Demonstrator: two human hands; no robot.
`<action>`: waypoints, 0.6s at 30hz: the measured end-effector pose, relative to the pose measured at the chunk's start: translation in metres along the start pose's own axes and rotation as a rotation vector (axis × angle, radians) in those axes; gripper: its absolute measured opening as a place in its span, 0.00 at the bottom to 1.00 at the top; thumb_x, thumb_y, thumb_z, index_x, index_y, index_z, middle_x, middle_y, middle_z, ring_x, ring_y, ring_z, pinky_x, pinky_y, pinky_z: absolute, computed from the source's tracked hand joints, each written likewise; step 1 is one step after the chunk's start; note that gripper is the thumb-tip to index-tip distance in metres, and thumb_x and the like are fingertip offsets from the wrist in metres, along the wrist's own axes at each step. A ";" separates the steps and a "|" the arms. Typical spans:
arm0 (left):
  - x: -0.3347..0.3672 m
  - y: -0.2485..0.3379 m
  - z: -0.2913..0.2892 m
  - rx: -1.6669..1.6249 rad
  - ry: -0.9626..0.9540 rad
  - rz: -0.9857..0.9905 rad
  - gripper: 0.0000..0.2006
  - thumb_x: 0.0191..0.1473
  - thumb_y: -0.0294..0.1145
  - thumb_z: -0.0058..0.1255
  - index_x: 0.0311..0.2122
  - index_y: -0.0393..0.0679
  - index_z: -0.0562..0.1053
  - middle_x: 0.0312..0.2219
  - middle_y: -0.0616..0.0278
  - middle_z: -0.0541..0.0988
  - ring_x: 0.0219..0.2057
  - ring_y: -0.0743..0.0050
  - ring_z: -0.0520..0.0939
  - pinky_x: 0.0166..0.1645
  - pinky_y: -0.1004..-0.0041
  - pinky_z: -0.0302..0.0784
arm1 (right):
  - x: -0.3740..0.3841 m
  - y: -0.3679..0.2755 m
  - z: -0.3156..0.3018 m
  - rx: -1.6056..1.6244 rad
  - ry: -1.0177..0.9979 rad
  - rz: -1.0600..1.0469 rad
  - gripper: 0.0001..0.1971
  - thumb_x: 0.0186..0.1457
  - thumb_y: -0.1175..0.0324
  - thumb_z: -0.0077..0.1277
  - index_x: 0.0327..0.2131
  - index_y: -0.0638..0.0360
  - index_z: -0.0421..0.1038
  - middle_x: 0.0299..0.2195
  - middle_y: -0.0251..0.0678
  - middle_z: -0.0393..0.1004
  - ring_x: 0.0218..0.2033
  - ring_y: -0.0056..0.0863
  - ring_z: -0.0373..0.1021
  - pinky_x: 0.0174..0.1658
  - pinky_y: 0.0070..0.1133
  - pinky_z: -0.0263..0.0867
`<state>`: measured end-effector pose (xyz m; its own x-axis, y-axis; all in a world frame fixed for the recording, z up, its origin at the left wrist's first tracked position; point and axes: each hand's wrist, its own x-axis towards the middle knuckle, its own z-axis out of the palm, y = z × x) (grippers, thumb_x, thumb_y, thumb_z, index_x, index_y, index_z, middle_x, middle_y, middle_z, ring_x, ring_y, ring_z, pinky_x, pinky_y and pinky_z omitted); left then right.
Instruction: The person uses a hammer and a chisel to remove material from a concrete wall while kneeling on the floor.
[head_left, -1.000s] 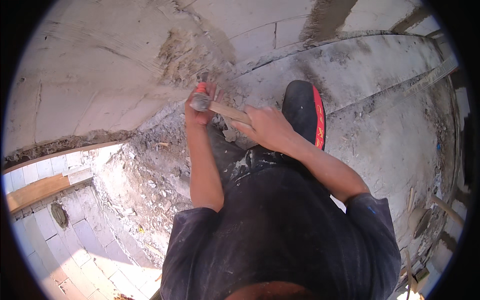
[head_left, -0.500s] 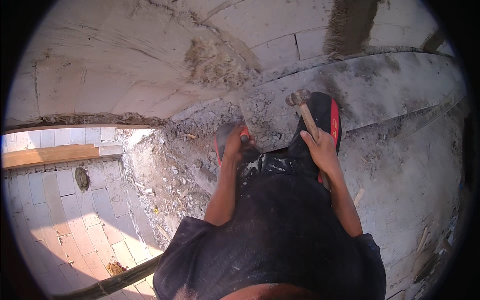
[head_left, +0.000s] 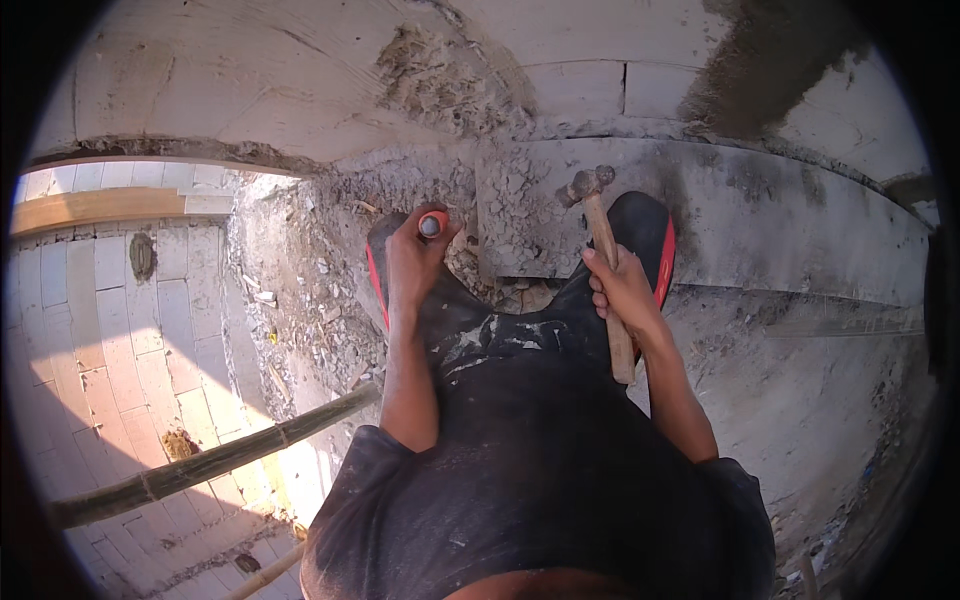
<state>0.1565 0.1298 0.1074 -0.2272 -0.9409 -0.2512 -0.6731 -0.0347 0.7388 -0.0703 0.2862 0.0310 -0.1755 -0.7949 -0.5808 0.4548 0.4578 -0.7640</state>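
My left hand (head_left: 408, 262) is closed around the red handle of a chisel (head_left: 431, 226), whose grey striking end points up at me; its blade is hidden beneath the hand. In my right hand (head_left: 628, 288) is a hammer (head_left: 599, 222), gripped partway along its wooden handle. The dusty metal hammer head points away from me, beside my right shoe (head_left: 648, 225). My left hand is over my left shoe (head_left: 378, 258), apart from the hammer. Between my feet lies broken mortar rubble (head_left: 517, 205).
A rough plastered wall (head_left: 230, 90) with a gouged patch (head_left: 440, 75) rises ahead. A grey slab (head_left: 740, 215) runs to the right. At left, a wooden beam (head_left: 100, 210) borders an opening above a sunlit block surface (head_left: 170, 330), crossed by a bamboo pole (head_left: 220, 462).
My left hand has moved left and forward with the chisel, turning its end up toward me. My right hand still grips the hammer and has shifted slightly left. The view has shifted too.
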 end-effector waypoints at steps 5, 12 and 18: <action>-0.004 -0.022 -0.011 0.184 0.447 0.345 0.11 0.51 0.30 0.59 0.39 0.39 0.76 0.28 0.61 0.78 0.32 0.76 0.78 0.39 0.74 0.72 | 0.064 0.007 0.027 0.269 -0.060 0.082 0.13 0.59 0.59 0.52 0.36 0.57 0.63 0.20 0.27 0.63 0.16 0.17 0.61 0.17 0.18 0.60; -0.005 -0.027 -0.023 -0.239 0.397 0.311 0.07 0.53 0.28 0.57 0.37 0.38 0.76 0.32 0.63 0.79 0.35 0.78 0.77 0.42 0.74 0.72 | 0.121 0.027 0.055 0.707 0.016 0.293 0.08 0.60 0.64 0.46 0.36 0.57 0.62 0.23 0.33 0.65 0.20 0.24 0.64 0.22 0.23 0.65; 0.026 -0.057 -0.014 -0.292 0.108 0.435 0.12 0.46 0.23 0.58 0.39 0.39 0.75 0.32 0.56 0.78 0.36 0.66 0.80 0.43 0.72 0.73 | 0.124 0.060 0.073 0.866 0.174 0.301 0.06 0.60 0.66 0.46 0.35 0.56 0.62 0.23 0.33 0.65 0.20 0.25 0.64 0.23 0.22 0.66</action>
<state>0.1990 0.1024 0.0678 -0.3571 -0.9182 0.1715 -0.3056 0.2884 0.9074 -0.0009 0.1857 -0.0664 -0.0409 -0.5880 -0.8078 0.9827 0.1227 -0.1391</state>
